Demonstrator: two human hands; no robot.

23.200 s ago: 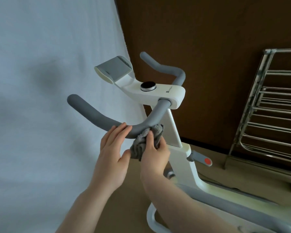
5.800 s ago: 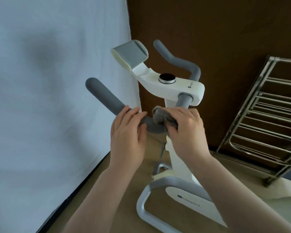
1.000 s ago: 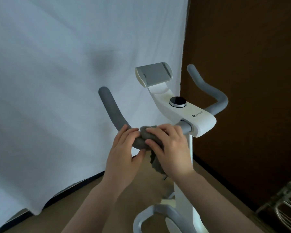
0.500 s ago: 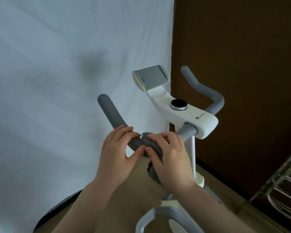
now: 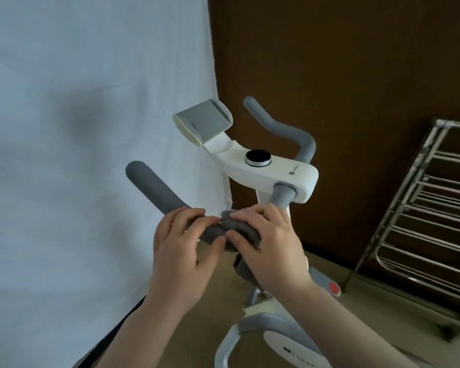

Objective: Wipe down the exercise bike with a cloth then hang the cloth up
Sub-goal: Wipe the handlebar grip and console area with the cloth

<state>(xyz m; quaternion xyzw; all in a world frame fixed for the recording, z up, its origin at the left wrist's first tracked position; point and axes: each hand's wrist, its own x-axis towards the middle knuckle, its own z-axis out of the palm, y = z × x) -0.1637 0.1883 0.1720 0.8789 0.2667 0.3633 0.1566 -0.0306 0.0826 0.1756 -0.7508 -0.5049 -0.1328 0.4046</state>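
The left hand [image 5: 182,251] curls its fingers over the left grey foam handlebar [image 5: 168,200] of the white exercise bike [image 5: 266,171], thumb underneath, gripping it just beside the right hand [image 5: 268,248], which clamps a crumpled grey fleecy cloth [image 5: 239,229] around the same bar, fingers over the top and thumb pressed against the cloth's near side. Compared with half a second ago, both hands sit in much the same place on the bar, the right hand a little closer to the white console; the view has swung right, so the chrome wire drying rack [image 5: 420,224] against the brown wall [image 5: 343,62] now shows far more of its rungs. The cloth is bunched into a thick wad wrapped over the bar, with a loose tail [image 5: 243,270] hanging below the right wrist. The bike's console carries a round black dial [image 5: 258,157] and a grey padded tablet holder [image 5: 202,123]; a white sheet [image 5: 77,128] hangs on the left.
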